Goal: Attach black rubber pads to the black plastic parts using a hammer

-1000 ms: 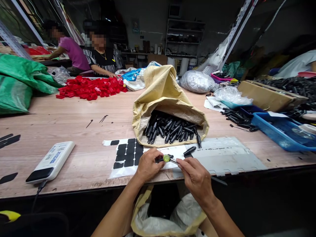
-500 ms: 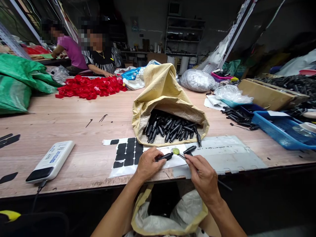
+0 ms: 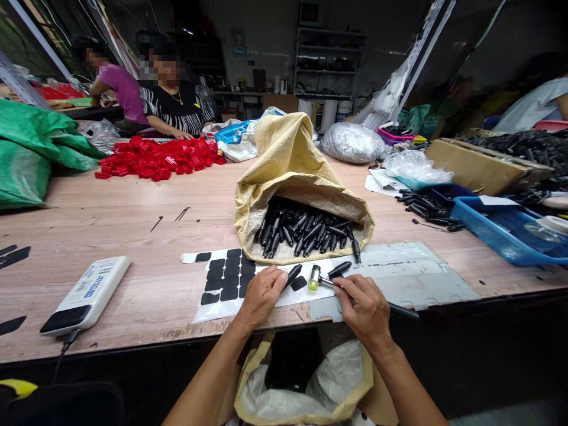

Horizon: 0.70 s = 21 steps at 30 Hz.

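My left hand [image 3: 263,294] is closed around a black tube-shaped plastic part [image 3: 293,273], its tip pointing up and right. In my right hand [image 3: 365,306] is a small mallet [image 3: 314,278] with a metal head and yellow-green face. The mallet head is apart from the part and just above the work surface. Between them a loose black square pad [image 3: 299,283] lies on white paper. Another black part [image 3: 339,270] lies right of the mallet head. Left of my left hand, a white sheet [image 3: 210,312] carries rows of black pads [image 3: 229,276].
A yellow woven sack [image 3: 284,151] full of black parts [image 3: 306,232] lies open ahead. An open bag [image 3: 306,408] is below the table edge. Left are a white power bank [image 3: 91,291] and red pieces [image 3: 162,157]; right, a blue tray [image 3: 501,236]. Two people [image 3: 181,112] sit far left.
The mallet head has turned and its yellow-green face now points down. My left hand has tilted the black part upward and moved back slightly, exposing the square pad.
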Each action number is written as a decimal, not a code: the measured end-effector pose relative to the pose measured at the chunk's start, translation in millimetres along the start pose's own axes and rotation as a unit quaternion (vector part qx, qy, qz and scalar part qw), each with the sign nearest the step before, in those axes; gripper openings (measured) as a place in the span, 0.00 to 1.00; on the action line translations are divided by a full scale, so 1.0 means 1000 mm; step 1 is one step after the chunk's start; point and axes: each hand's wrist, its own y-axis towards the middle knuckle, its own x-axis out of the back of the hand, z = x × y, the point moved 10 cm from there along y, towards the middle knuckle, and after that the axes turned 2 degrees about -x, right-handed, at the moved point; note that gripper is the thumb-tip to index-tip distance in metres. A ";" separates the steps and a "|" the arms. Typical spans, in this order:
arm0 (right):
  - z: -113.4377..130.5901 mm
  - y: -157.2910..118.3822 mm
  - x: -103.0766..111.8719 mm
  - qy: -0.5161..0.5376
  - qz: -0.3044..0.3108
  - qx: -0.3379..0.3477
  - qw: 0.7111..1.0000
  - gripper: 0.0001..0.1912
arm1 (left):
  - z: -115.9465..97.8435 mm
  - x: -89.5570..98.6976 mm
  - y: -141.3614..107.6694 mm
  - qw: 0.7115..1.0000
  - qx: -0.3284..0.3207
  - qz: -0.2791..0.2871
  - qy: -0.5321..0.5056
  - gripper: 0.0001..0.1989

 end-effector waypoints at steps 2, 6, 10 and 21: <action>0.000 0.001 -0.001 -0.012 -0.009 0.003 1.000 0.09 | -0.004 0.002 0.000 1.000 -0.004 0.000 -0.001 0.21; -0.001 -0.001 -0.004 -0.033 -0.015 0.002 0.999 0.09 | -0.033 0.000 -0.016 0.999 -0.028 0.032 -0.011 0.17; -0.002 -0.002 -0.005 -0.039 -0.008 -0.001 0.999 0.09 | -0.065 -0.036 -0.061 0.982 -0.055 0.178 0.039 0.12; 0.001 0.000 -0.003 -0.037 -0.014 -0.005 0.999 0.09 | -0.040 -0.085 -0.102 0.922 0.019 0.351 0.161 0.06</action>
